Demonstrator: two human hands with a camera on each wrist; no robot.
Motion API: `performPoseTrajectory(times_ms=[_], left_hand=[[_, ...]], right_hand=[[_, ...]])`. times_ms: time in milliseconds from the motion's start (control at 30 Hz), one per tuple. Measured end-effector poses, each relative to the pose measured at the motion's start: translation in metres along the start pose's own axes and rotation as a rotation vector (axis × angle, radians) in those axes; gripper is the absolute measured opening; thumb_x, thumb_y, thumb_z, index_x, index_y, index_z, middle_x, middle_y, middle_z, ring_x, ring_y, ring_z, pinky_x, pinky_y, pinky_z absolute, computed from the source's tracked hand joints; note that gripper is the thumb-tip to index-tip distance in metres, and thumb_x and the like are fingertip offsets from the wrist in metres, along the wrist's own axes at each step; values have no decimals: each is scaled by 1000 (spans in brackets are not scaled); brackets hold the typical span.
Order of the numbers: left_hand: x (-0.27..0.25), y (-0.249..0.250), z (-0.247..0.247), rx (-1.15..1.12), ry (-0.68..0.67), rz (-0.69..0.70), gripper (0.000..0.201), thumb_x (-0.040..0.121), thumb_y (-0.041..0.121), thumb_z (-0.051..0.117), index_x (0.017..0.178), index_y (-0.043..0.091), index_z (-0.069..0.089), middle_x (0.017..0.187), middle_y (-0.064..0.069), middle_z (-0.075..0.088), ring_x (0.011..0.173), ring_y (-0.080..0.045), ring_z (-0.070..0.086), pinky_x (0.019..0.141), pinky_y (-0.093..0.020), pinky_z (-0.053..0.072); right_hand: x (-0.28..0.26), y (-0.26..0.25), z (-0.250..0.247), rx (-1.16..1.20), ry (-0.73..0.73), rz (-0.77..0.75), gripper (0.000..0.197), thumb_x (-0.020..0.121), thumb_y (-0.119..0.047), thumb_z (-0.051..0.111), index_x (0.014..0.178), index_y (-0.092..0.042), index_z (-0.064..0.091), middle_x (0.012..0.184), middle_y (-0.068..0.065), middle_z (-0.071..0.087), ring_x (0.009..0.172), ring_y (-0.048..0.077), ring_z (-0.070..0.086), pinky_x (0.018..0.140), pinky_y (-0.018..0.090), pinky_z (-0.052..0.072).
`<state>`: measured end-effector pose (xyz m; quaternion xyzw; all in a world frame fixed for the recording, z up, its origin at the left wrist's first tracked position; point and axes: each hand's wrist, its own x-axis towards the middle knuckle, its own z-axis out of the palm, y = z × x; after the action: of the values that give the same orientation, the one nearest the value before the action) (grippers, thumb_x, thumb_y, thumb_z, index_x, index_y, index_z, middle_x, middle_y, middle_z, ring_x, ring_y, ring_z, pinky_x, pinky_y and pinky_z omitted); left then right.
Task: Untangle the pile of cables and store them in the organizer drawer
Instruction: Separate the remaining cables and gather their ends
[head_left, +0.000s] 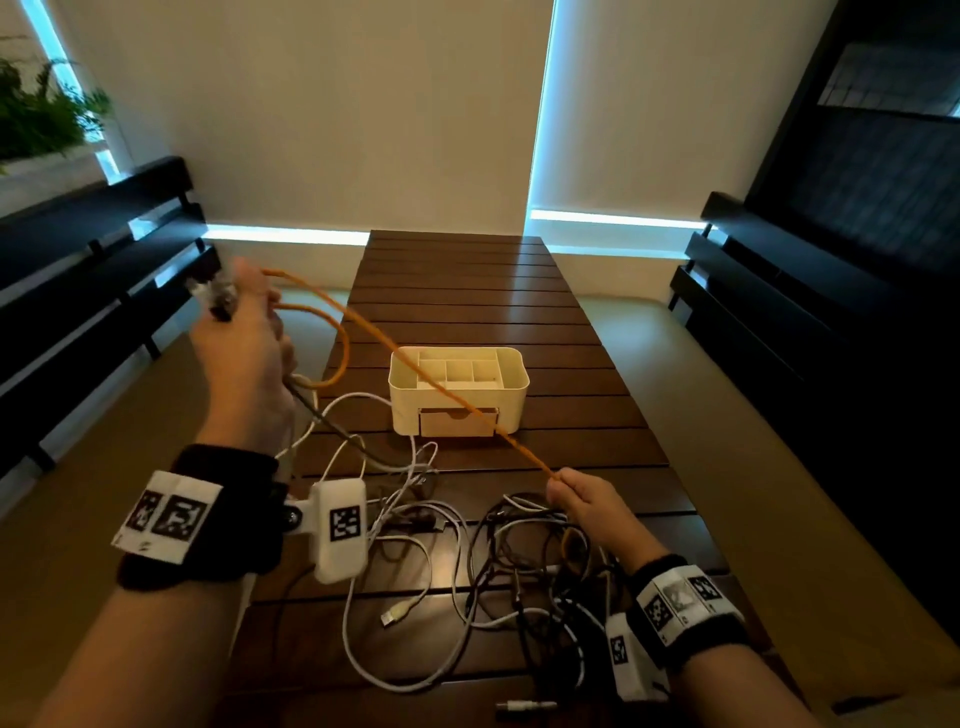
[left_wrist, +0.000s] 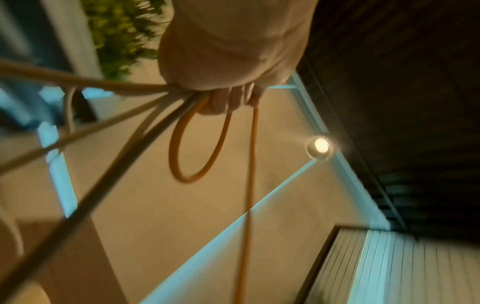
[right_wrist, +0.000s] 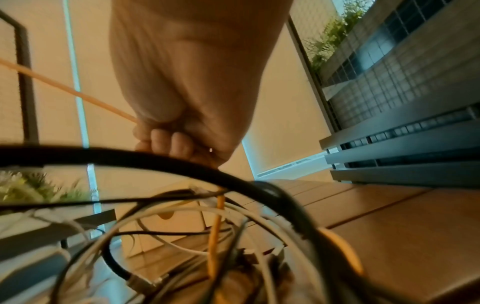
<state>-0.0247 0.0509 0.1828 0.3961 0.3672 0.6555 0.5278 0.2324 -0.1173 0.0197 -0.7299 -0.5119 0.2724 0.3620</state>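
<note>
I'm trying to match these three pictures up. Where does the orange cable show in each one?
Head: the orange cable runs taut from the raised left hand down across the organizer to the right hand.
Left wrist: a loop and a straight run hang below the fingers.
Right wrist: a thin line enters the fist from the left.
Shared landmark: the slatted wooden table.

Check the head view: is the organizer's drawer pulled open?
No, the drawer sits flush in the front of the organizer, with the orange cable stretched across in front of it.
</note>
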Motion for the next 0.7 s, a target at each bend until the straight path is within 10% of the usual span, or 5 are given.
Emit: performPoseTrajectory(times_ms=[67,167,367,600,700], left_hand=[[-6,-9,-2,276,-90,-39,16,92,34,58,101,21,59,72,9,55,66,-8,51,53,-20,39],[-26,-25,6,380,-136,-138,71,86,10,67,145,17,28,127,-2,51,113,-18,50,89,-30,46],[-83,-78,26,684,-602,-276,14,85,25,68,75,17,63,74,-1,62,74,-16,55,69,-30,45],[-104,-91,37,387,-613,-473,29,92,35,58,97,9,69,91,-7,68,82,-17,63,67,-26,51],[-101,-72,39,237,-457,-371,23,93,29,54,93,9,65,72,4,60,57,-3,58,50,-16,45]], right_hand=[[1,-5,0,11,58,-19,29,96,-20,45,68,-22,51,62,-6,48,53,-1,42,56,21,33],[5,-19,1,-12,135,-85,31,97,-21,45,66,-25,50,61,-3,47,53,2,41,54,19,31],[7,-64,11,-51,173,-249,23,97,-18,44,76,-22,52,62,-12,48,57,-5,50,53,11,36],[2,-77,22,-16,77,-333,22,97,-18,44,111,-10,60,86,-4,64,73,1,60,66,18,45],[5,-75,19,30,19,-292,17,97,-18,45,86,-22,58,73,-7,57,62,2,51,61,16,41]])
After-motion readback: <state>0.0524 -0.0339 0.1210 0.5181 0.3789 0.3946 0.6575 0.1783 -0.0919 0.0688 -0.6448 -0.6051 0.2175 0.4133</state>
